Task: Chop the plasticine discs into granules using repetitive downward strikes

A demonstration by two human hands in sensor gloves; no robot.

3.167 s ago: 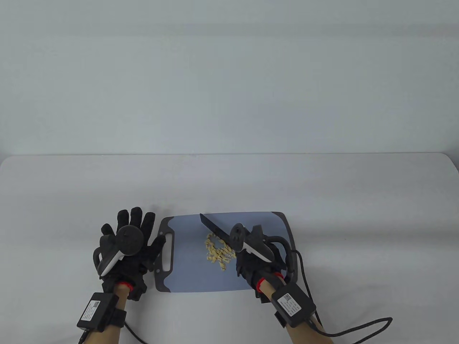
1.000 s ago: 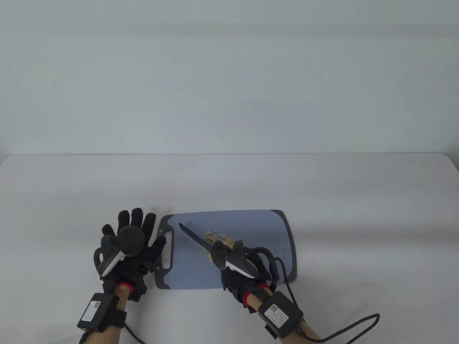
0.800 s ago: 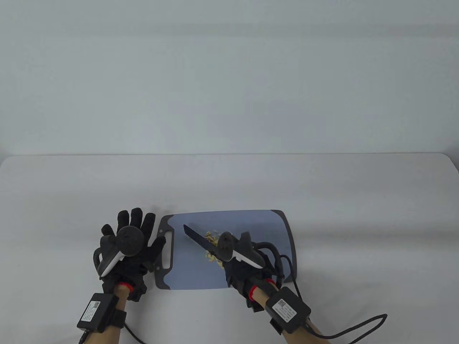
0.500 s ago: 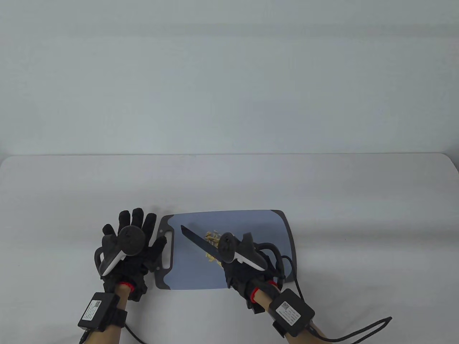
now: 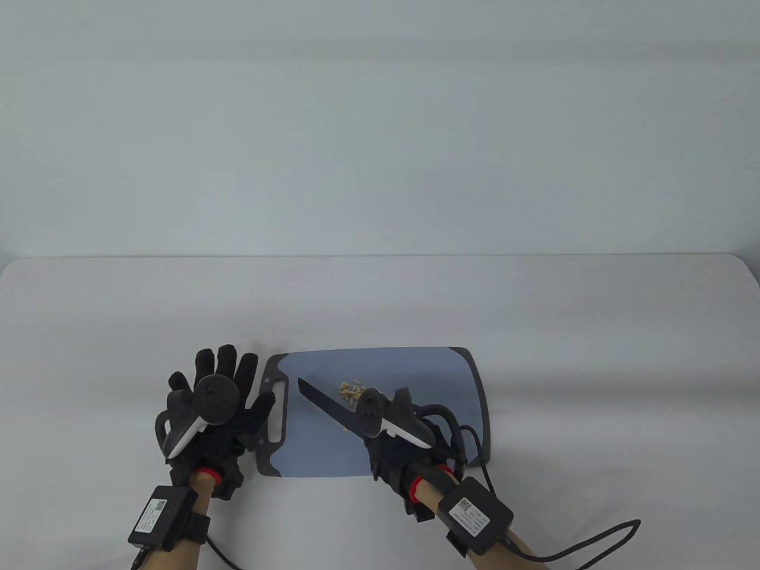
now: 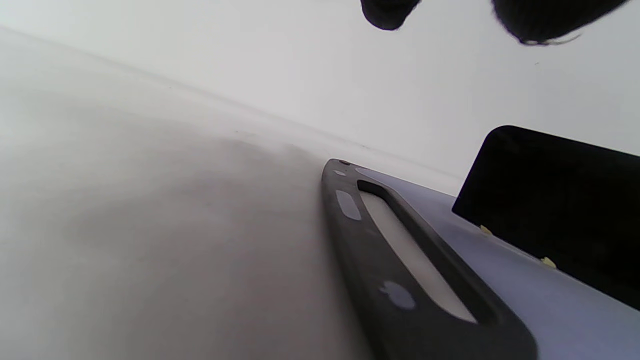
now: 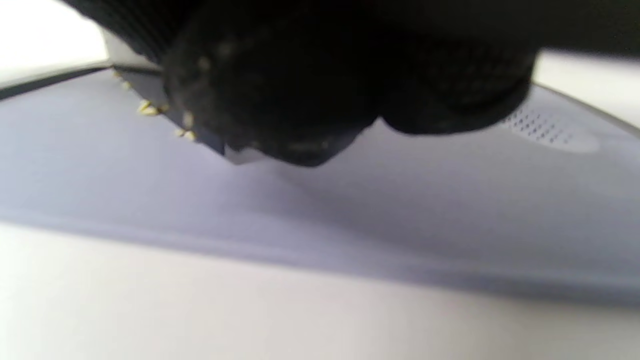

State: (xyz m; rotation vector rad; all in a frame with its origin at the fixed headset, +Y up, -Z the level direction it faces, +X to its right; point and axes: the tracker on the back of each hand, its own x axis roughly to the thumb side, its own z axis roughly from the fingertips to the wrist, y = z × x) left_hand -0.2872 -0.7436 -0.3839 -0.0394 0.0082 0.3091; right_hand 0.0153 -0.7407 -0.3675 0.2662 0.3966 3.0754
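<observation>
The right hand (image 5: 395, 451) is gripping one black knife (image 5: 329, 406), its blade angling up and left across the single blue cutting board (image 5: 415, 368), edge down among the yellow plasticine granules (image 5: 351, 390), too many and too small to count. The left hand (image 5: 217, 415) is lying flat, fingers spread, just beside the board's handle slot, thumb touching its rim. Bare white table (image 5: 534, 309) is stretching away behind the board.
</observation>
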